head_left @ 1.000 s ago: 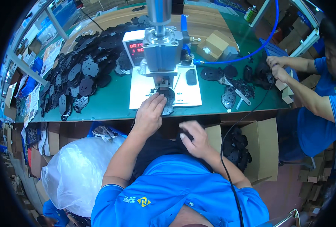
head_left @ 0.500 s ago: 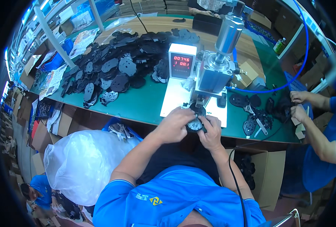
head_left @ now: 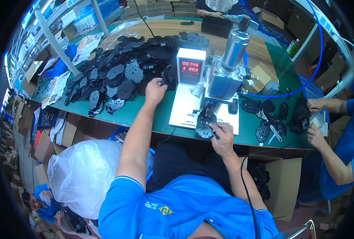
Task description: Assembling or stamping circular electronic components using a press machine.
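1. Pinching the right edge of a black oval plate (head_left: 204, 126) with the right hand (head_left: 224, 138), thumb and fingertips close together.
2. Holding it under the silver air press (head_left: 227, 77), on the white base (head_left: 180, 108), poking past the front edge.
3. Curling the left hand (head_left: 155, 91) beside the big pile of dark plates (head_left: 115, 72); can't tell if gripping one.
4. Seeing a counter box (head_left: 191, 67) with red lights behind.

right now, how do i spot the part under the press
Find the silver press beside the red-lit display. At its foot, a dark, rounded part overhangs the white base's near edge. Unlike the heaped pieces on the left, it sits alone.
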`<state>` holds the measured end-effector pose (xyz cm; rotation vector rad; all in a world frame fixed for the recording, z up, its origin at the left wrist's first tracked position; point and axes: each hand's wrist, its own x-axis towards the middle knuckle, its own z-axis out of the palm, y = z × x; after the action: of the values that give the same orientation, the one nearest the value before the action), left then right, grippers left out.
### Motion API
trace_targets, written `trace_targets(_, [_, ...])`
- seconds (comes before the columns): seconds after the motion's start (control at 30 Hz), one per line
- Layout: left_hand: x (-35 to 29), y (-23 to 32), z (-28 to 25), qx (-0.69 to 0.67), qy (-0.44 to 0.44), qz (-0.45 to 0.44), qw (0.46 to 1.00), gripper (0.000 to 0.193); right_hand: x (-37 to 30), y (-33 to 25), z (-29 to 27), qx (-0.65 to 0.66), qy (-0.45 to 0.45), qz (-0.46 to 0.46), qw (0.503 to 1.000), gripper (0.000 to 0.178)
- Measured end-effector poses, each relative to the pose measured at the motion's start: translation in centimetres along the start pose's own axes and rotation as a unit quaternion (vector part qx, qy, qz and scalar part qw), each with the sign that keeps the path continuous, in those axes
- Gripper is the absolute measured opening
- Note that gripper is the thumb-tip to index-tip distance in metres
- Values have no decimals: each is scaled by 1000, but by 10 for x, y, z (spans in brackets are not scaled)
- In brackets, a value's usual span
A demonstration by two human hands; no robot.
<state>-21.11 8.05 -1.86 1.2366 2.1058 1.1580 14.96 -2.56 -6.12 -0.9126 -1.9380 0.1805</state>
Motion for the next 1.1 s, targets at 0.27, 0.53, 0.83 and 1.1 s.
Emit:
trace_targets(0.27, [-103, -33, -27, 278, 70, 270, 919, 30, -4, -2, -2, -3, -6, 10, 1000, 47])
trace_targets(0.53, [-133, -34, -40, 315, 81, 406, 854, 50, 4, -3, 0, 8, 19, 0, 1000, 46])
trace_targets(0.83, [-177, -32, -62, 317, -104, 194, 923, 57, 2, -1, -6, 2, 8, 14, 1000, 44])
trace_targets(1.1, [-191, -61, -75, 320, -17, 371, 871, 52, 1, -4, -3, 3, 14, 6, 1000, 42])
